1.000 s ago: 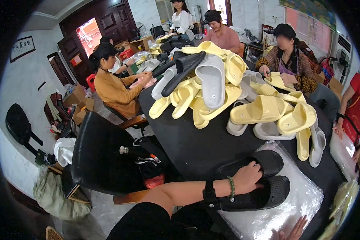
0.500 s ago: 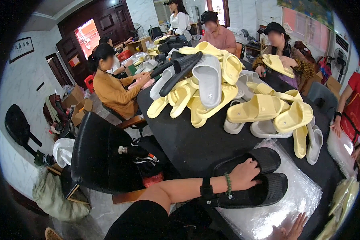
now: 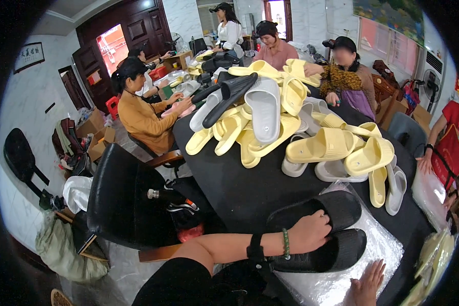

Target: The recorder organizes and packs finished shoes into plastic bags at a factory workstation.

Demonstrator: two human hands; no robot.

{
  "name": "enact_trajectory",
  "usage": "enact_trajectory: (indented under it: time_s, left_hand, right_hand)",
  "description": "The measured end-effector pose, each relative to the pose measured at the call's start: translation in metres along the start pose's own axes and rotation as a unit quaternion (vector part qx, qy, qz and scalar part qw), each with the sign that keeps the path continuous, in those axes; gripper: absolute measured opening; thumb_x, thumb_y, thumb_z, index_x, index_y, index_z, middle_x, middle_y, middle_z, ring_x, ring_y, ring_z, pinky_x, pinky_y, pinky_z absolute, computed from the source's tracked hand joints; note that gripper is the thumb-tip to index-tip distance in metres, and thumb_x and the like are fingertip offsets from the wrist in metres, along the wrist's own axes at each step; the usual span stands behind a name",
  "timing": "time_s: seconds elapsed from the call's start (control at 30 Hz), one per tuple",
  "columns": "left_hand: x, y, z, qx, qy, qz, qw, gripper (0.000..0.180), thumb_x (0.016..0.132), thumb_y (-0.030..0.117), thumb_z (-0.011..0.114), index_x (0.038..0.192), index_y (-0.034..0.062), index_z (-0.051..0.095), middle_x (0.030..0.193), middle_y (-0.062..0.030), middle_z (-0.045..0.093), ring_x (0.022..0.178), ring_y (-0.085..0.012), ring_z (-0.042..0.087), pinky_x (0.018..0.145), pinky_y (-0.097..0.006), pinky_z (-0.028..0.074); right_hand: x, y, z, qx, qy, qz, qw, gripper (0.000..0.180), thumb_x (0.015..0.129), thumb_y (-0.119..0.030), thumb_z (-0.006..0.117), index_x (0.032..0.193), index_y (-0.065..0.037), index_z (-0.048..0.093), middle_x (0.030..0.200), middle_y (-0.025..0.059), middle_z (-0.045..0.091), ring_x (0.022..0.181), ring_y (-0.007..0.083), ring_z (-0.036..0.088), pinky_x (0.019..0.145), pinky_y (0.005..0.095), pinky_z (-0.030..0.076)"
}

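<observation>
My left hand (image 3: 311,232) lies across a pair of black slippers, its fingers curled over the edge of the upper black slipper (image 3: 339,206). The lower black slipper (image 3: 341,252) sits just under my wrist. Both rest on a clear plastic bag (image 3: 390,245) at the near end of the black table (image 3: 239,188). My right hand (image 3: 367,283) presses flat on the bag at the lower edge, fingers spread and holding nothing. I wear a black wristband and a green bead bracelet on my left wrist.
A heap of pale yellow slippers (image 3: 324,148) with a grey slipper (image 3: 262,109) fills the table's middle. A black chair (image 3: 120,199) stands to the left. A person in an orange top (image 3: 140,115) and other people sit around the table.
My left hand stays on the black slippers. My right hand has come further into view on the plastic bag at the lower edge.
</observation>
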State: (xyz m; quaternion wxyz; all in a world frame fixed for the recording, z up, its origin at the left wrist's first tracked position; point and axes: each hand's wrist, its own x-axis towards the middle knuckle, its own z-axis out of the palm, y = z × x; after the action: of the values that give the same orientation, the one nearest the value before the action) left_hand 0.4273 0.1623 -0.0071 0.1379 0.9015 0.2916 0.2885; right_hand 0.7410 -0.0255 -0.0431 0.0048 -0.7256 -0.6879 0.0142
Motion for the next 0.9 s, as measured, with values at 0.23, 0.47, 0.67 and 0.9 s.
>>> enact_trajectory:
  time_s: [0.23, 0.47, 0.67, 0.9]
  left_hand:
    - [-0.012, 0.000, 0.028, -0.011, -0.032, -0.005, 0.999, 0.021, 0.073, 0.018, 0.072, 0.082, 0.0018, 0.062, 0.093, -0.0114, 0.057, 0.099, -0.0312, 0.053, 0.076, -0.040, 0.054]
    - [-0.004, -0.002, 0.027, -0.030, -0.084, -0.001, 0.996, 0.022, 0.078, 0.020, 0.071, 0.086, 0.0012, 0.062, 0.095, -0.0131, 0.057, 0.100, -0.0318, 0.053, 0.078, -0.040, 0.054]
    - [-0.009, 0.002, 0.017, -0.017, -0.085, -0.016, 0.996, 0.031, 0.083, 0.028, 0.070, 0.088, -0.0014, 0.061, 0.100, -0.0155, 0.057, 0.099, -0.0329, 0.052, 0.085, -0.041, 0.051]
    - [-0.012, -0.005, 0.027, -0.023, -0.048, 0.030, 0.998, 0.027, 0.081, 0.023, 0.072, 0.085, -0.0004, 0.059, 0.097, -0.0153, 0.056, 0.097, -0.0352, 0.052, 0.082, -0.042, 0.050]
  right_hand:
    - [0.001, -0.010, -0.003, 0.043, 0.035, 0.023, 0.998, 0.096, 0.093, -0.056, 0.056, 0.154, 0.004, 0.011, 0.158, 0.0318, 0.010, 0.145, 0.0520, 0.011, 0.111, 0.0648, 0.024]
    - [0.007, -0.012, -0.013, 0.067, -0.062, 0.117, 0.989, 0.107, 0.085, -0.052, 0.064, 0.152, 0.008, 0.006, 0.161, 0.0278, 0.000, 0.150, 0.0446, -0.001, 0.118, 0.0564, 0.008]
    - [-0.023, -0.036, -0.053, 0.040, 0.045, 0.089, 0.994, 0.107, 0.088, -0.065, 0.051, 0.153, 0.006, 0.005, 0.161, 0.0275, 0.001, 0.149, 0.0458, 0.002, 0.118, 0.0572, 0.009]
    - [-0.063, -0.079, -0.028, 0.093, 0.021, 0.046, 0.994, 0.096, 0.088, -0.048, 0.064, 0.153, 0.005, 0.016, 0.158, 0.0321, 0.011, 0.145, 0.0520, 0.011, 0.114, 0.0625, 0.017]
